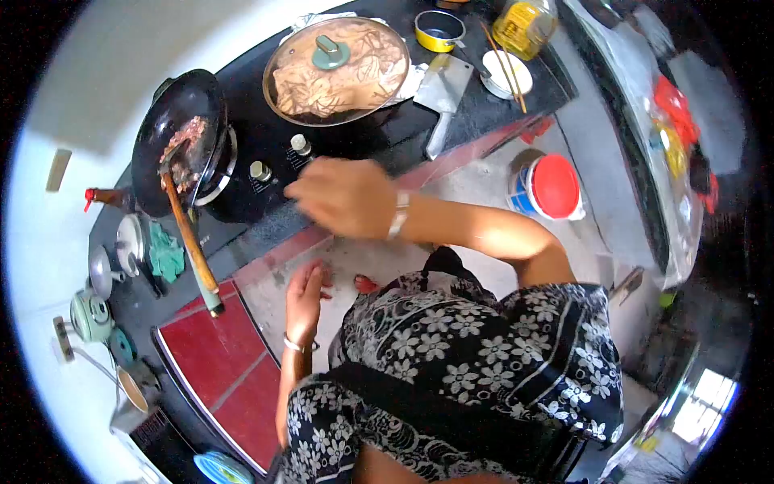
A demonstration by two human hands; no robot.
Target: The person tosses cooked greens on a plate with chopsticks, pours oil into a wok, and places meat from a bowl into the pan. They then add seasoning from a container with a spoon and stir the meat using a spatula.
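My right hand (347,198) is over the counter's front edge, close to the stove knobs (260,171). It is slightly blurred, with the fingers bunched together; whether something is in them is hidden. Lower down, my left hand (305,302) hangs in front of the counter, fingers loosely bent and apart, holding nothing. On the left burner sits a black wok (165,113) with chopped, meat-like food (187,139) in it. A spatula with a wooden handle (189,234) rests in the wok, its handle sticking out over the counter edge. Neither hand touches it.
A large pan under a glass lid (329,53) holds noodle-like food. Right of it are a cleaver (443,87), a yellow pot (439,32), a white bowl (516,77) with chopsticks and an oil bottle (524,28). A red-lidded bucket (555,187) stands on the floor.
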